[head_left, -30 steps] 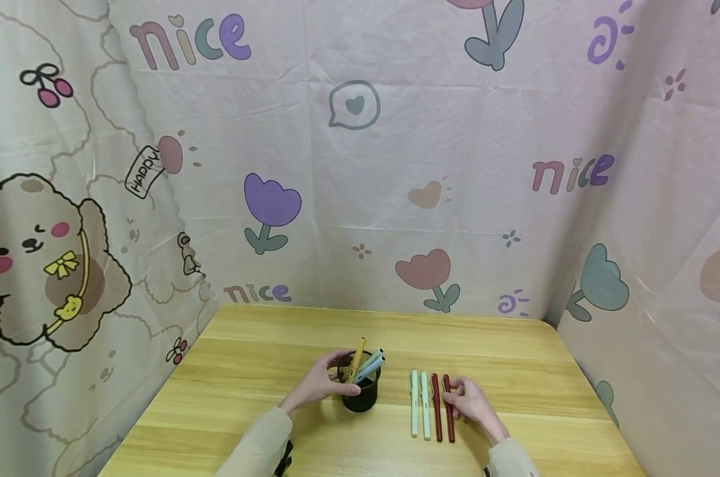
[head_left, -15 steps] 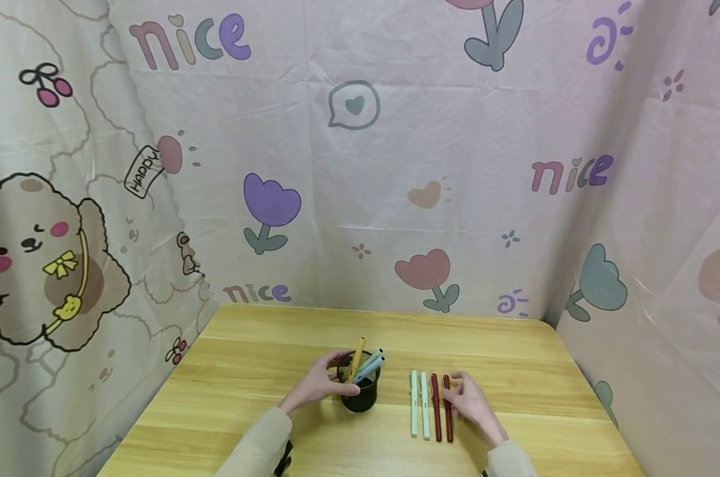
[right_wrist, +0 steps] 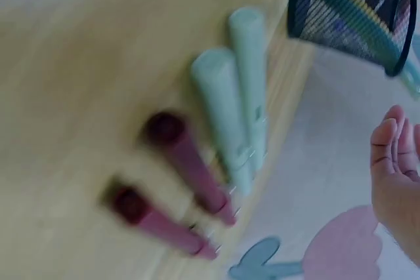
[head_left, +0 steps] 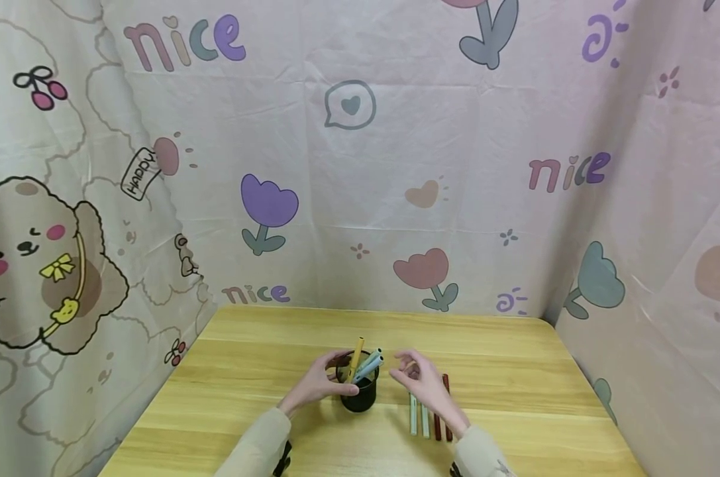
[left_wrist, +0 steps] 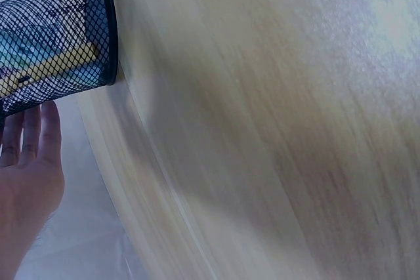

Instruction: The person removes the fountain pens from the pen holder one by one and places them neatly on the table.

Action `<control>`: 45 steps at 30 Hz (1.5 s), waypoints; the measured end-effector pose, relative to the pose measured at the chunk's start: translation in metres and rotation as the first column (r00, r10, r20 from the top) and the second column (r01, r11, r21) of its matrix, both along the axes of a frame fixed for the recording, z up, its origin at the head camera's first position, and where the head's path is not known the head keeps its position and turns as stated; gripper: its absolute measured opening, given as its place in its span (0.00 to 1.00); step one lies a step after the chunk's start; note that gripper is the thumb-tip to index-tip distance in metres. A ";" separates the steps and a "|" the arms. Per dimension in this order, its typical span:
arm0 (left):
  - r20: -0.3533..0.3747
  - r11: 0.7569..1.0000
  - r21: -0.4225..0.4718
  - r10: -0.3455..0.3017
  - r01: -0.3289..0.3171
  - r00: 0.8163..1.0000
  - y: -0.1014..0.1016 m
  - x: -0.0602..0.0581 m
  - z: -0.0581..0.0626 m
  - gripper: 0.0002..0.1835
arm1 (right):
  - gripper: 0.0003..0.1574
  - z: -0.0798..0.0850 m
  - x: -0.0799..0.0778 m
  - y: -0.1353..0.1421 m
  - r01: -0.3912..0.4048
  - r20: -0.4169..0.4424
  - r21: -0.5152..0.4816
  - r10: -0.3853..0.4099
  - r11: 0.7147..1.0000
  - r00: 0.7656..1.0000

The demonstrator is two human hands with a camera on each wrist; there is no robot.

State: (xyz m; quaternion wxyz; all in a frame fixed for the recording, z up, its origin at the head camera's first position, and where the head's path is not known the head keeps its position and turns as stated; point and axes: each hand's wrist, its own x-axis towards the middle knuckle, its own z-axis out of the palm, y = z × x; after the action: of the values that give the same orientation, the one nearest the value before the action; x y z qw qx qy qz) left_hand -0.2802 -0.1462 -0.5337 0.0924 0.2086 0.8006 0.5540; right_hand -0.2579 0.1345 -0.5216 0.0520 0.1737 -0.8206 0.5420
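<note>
My left hand (head_left: pixel 319 383) grips a black mesh pen holder (head_left: pixel 360 399) near its rim, thumb in front and fingers behind. A yellow pen (head_left: pixel 356 354) and light blue pens (head_left: pixel 371 363) lean inside it, tops above the rim. Just right of the holder, my right hand (head_left: pixel 426 384) hovers with loosely bent fingers and nothing in them. Beneath its wrist lie two pale green pens (head_left: pixel 413 421) and two dark red pens (head_left: pixel 438 429), side by side. In the right wrist view the green pens (right_wrist: pixel 223 109) and red pens (right_wrist: pixel 197 175) show end-on, slightly blurred.
The wooden table (head_left: pixel 264 331) carries everything. Behind it and on both sides hangs a printed cloth (head_left: pixel 348 199) with flowers and a bear, close to the table's far edge.
My right hand has left the rightmost red pen and moved left and away from me, toward the pen holder. My left hand keeps its hold on the holder.
</note>
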 end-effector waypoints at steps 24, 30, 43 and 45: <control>-0.018 1.000 -0.006 0.016 -0.016 1.000 0.000 -0.001 -0.004 0.45 | 0.10 0.009 -0.019 -0.035 -0.041 -0.092 0.161 0.057 0.986 0.994; -0.024 1.000 -0.017 0.021 -0.021 0.999 0.000 -0.001 -0.003 0.46 | 0.09 0.010 -0.020 -0.035 -0.044 -0.083 0.172 0.059 0.984 0.995; -0.021 1.000 0.009 -0.008 0.008 1.000 0.000 -0.001 -0.002 0.43 | 0.08 0.007 -0.014 -0.034 -0.015 -0.102 0.088 0.024 0.996 0.994; -0.014 1.000 0.015 -0.008 0.008 1.000 0.000 -0.001 -0.002 0.43 | 0.07 0.007 -0.012 -0.033 0.000 -0.083 0.062 0.005 0.998 0.997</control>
State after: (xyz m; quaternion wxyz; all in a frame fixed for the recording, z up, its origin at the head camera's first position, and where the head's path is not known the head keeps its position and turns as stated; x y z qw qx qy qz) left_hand -0.2813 -0.1466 -0.5357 0.0875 0.2166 0.7963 0.5580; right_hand -0.2702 0.1014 -0.5143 0.0802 0.1987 -0.8338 0.5087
